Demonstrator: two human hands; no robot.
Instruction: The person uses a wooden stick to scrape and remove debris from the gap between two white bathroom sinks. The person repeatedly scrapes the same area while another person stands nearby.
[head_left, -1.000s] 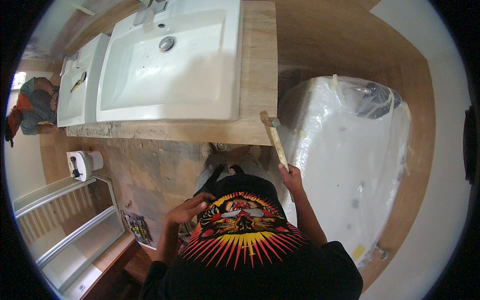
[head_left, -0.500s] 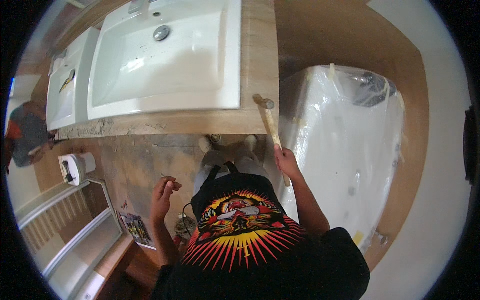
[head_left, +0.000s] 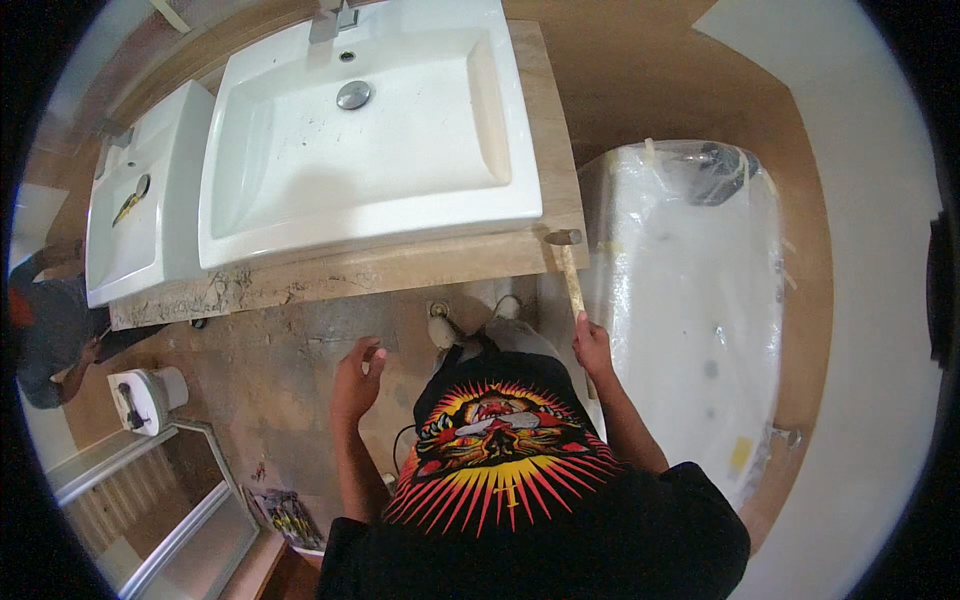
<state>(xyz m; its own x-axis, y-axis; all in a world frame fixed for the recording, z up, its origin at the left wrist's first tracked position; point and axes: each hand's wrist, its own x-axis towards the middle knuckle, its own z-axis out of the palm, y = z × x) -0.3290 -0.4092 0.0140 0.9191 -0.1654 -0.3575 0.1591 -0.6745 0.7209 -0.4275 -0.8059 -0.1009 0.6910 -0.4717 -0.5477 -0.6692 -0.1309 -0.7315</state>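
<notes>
My right hand [head_left: 592, 347] grips the light wooden handle of a hammer [head_left: 573, 284]. The hammer's metal head is up by the front right corner of the stone-look countertop [head_left: 400, 262]; whether it touches cannot be told from this view. My left hand [head_left: 358, 380] is in the air in front of the counter, fingers loosely bent and apart, with nothing visible in it. A large white rectangular sink [head_left: 400, 150] sits on the countertop ahead, with a round metal drain plug and a tap. Rough, dark-marked patches run along the counter's front edge on the left.
A plastic-wrapped bathtub [head_left: 690, 330] lies to the right. At left are a second white sink [head_left: 125, 235] with a yellow-handled tool inside, another person [head_left: 55, 335], a toilet [head_left: 150, 400], a glass-panelled frame [head_left: 170, 520] and a container of tools [head_left: 290, 520].
The view has shifted, so sink and counter sit lower and tilted. The hammer stays in my right hand, its head nearer the counter's corner. The other person shows further into view.
</notes>
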